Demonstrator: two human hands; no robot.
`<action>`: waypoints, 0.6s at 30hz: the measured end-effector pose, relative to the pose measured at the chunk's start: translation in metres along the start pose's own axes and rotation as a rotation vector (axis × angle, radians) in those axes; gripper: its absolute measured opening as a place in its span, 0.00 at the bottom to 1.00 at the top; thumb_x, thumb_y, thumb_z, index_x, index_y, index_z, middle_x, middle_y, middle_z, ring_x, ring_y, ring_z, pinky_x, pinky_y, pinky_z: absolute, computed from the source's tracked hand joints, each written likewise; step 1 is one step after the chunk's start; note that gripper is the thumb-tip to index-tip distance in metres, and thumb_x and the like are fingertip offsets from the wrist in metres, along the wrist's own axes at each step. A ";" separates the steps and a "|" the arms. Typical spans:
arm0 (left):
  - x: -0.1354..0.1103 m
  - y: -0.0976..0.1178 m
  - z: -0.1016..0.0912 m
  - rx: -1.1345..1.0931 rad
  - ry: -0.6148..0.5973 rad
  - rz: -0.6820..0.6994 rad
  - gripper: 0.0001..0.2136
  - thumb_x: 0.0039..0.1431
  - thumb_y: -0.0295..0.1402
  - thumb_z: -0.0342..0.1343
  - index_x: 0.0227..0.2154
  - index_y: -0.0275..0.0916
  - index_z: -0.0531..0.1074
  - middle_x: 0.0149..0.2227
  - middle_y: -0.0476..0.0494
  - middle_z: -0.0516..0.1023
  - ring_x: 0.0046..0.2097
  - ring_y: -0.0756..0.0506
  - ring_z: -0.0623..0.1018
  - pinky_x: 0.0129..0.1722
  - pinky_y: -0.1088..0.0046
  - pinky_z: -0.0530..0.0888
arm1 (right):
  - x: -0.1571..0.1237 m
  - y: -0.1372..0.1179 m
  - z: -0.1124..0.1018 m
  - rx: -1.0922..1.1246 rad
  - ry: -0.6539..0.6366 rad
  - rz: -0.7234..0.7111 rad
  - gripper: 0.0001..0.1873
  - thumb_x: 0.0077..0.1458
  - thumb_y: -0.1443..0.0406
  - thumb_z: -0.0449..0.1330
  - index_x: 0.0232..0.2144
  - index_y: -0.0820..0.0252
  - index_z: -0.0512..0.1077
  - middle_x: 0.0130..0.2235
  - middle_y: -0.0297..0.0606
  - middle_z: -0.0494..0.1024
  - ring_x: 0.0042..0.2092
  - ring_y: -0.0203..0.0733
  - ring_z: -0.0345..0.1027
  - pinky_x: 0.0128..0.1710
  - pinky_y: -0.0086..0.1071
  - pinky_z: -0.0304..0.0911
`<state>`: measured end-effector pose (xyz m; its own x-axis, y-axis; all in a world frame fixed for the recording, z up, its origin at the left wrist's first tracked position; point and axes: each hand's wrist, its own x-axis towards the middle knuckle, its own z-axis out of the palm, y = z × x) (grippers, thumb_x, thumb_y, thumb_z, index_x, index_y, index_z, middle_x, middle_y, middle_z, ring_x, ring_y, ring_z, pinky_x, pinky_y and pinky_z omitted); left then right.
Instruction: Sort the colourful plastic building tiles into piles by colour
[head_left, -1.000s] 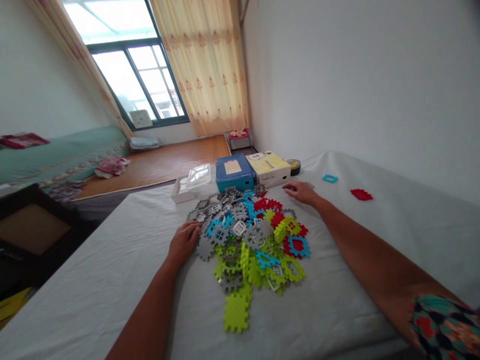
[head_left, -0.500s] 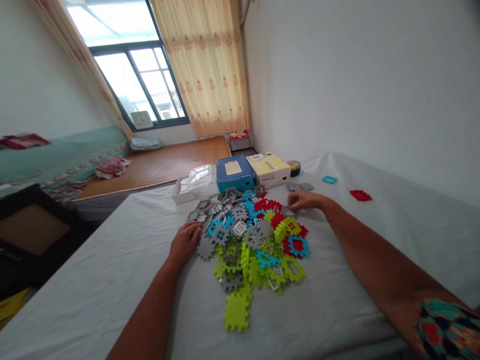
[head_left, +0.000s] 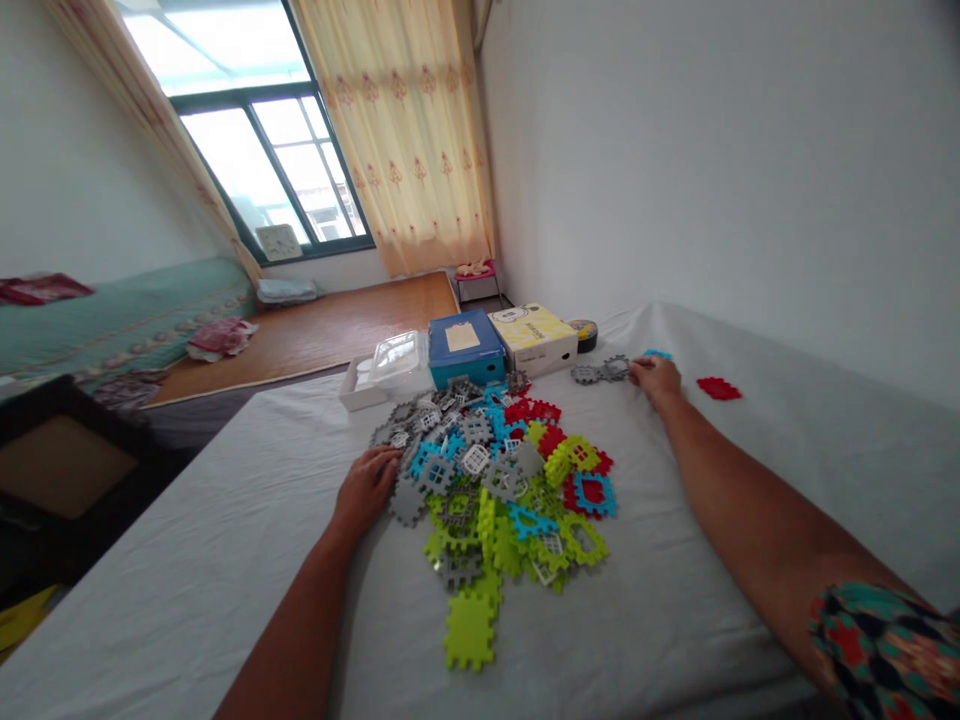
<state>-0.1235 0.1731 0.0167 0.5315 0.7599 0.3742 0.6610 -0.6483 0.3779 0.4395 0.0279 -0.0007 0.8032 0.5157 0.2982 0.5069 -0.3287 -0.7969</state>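
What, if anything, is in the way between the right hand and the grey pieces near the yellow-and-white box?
Nothing visible: the right hand has its fingertips at the edge of the nearest grey piece. The blue piece just beyond the hand is not between them.

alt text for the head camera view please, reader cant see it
A person's right hand is at the edge of a gray toothed piece on a pale sheet; the left hand rests at the left edge of a heap of gray, blue, red and green pieces. Behind the heap stand a blue box and a yellow-and-white box.
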 end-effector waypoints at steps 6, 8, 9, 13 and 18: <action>0.000 -0.001 0.001 0.008 0.001 0.000 0.20 0.62 0.44 0.44 0.41 0.41 0.77 0.48 0.41 0.76 0.51 0.41 0.74 0.54 0.60 0.69 | -0.003 -0.009 0.003 -0.153 -0.058 -0.065 0.14 0.52 0.61 0.57 0.37 0.63 0.77 0.38 0.45 0.80 0.39 0.46 0.73 0.43 0.37 0.66; 0.000 -0.002 0.001 0.007 -0.003 0.000 0.20 0.62 0.44 0.43 0.41 0.40 0.77 0.48 0.41 0.76 0.50 0.41 0.74 0.54 0.60 0.69 | -0.010 -0.025 0.004 -0.146 -0.013 -0.127 0.15 0.52 0.60 0.58 0.38 0.63 0.77 0.40 0.46 0.79 0.40 0.46 0.72 0.42 0.38 0.66; 0.000 -0.002 0.001 0.006 -0.008 0.002 0.20 0.62 0.44 0.43 0.41 0.40 0.77 0.48 0.41 0.76 0.50 0.41 0.74 0.54 0.60 0.69 | -0.015 -0.035 0.005 -0.104 -0.032 -0.162 0.16 0.52 0.59 0.58 0.38 0.63 0.77 0.40 0.46 0.79 0.38 0.45 0.71 0.40 0.37 0.66; 0.001 -0.004 0.002 0.006 -0.010 0.009 0.20 0.63 0.44 0.43 0.42 0.41 0.77 0.48 0.41 0.76 0.51 0.41 0.74 0.54 0.60 0.69 | -0.051 -0.087 0.013 0.190 -0.615 -0.323 0.20 0.51 0.54 0.59 0.40 0.61 0.76 0.35 0.39 0.78 0.33 0.38 0.69 0.30 0.29 0.63; 0.000 -0.006 0.005 -0.002 0.001 0.013 0.19 0.63 0.44 0.44 0.42 0.41 0.77 0.48 0.41 0.76 0.51 0.41 0.73 0.54 0.60 0.69 | -0.096 -0.130 0.026 0.276 -1.181 -0.481 0.23 0.46 0.53 0.66 0.41 0.62 0.76 0.33 0.35 0.77 0.33 0.36 0.67 0.32 0.28 0.62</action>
<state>-0.1247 0.1775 0.0107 0.5398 0.7512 0.3800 0.6529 -0.6585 0.3742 0.2883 0.0412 0.0602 -0.2691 0.9615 0.0555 0.4709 0.1816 -0.8633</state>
